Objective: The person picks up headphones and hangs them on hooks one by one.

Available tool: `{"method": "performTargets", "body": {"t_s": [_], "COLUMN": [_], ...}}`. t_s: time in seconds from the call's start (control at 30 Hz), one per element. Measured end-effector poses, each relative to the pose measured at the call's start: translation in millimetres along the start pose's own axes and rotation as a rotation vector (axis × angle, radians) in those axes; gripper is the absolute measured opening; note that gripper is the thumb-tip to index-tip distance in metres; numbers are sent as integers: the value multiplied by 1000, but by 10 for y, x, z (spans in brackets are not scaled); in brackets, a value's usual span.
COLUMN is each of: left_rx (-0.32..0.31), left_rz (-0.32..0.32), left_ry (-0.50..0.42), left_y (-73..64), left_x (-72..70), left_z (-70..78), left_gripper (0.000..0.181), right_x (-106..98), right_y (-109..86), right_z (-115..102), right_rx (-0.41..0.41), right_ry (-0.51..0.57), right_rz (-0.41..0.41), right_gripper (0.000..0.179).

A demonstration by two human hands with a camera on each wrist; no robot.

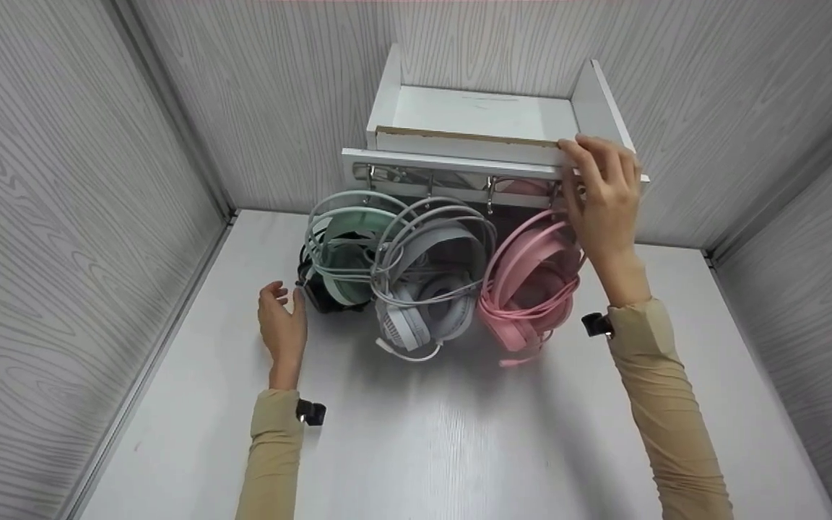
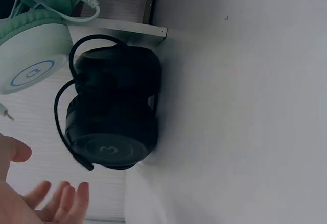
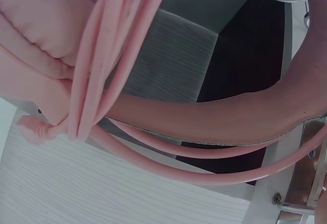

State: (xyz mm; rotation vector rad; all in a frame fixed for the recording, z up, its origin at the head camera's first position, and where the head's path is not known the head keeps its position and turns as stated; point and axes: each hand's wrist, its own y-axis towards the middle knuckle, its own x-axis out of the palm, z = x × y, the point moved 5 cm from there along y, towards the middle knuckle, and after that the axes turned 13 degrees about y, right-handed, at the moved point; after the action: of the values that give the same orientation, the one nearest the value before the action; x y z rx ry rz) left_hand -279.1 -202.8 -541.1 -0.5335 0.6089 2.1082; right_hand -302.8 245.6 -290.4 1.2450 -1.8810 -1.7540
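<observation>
Four is avoided here: a mint headset [image 1: 347,253], a grey-white headset [image 1: 430,282] and a pink headset [image 1: 531,282] hang with looped cables from the hook rail [image 1: 459,162]. Behind the mint one shows a black headset [image 1: 326,295], seen fully in the left wrist view with its boom microphone. My left hand [image 1: 284,325] is beside the black headset, fingers loosely bent and holding nothing. Up at the rail's right end, my right hand [image 1: 607,195] grips the top edge, fingers over it and thumb in front. The pink headset's band and cable fill the right wrist view.
A white shelf [image 1: 481,112] with raised sides stands behind the rail, against the back wall. Metal hooks [image 1: 490,191] line the rail's front. Below lies a white tabletop [image 1: 445,440], with wood-grain panels [image 1: 48,217] on both sides.
</observation>
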Motion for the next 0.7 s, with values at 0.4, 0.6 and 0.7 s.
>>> {"method": "performTargets", "body": {"t_s": [0.4, 0.6, 0.7], "left_rx": [-197, -318, -351], "left_rz": [-304, -427, -446], "left_ry": [-95, -276, -354], "left_y": [81, 119, 137], "left_x": [353, 478, 531], "left_z": [-89, -99, -85], "left_gripper": [83, 88, 85], "right_x": [-8, 9, 9], "right_y": [-3, -9, -5], "right_z": [-2, 1, 3], "right_rx": [-4, -4, -7], "right_ry": [8, 3, -3], "right_rz": [7, -7, -6], "right_gripper": [26, 27, 28]}}
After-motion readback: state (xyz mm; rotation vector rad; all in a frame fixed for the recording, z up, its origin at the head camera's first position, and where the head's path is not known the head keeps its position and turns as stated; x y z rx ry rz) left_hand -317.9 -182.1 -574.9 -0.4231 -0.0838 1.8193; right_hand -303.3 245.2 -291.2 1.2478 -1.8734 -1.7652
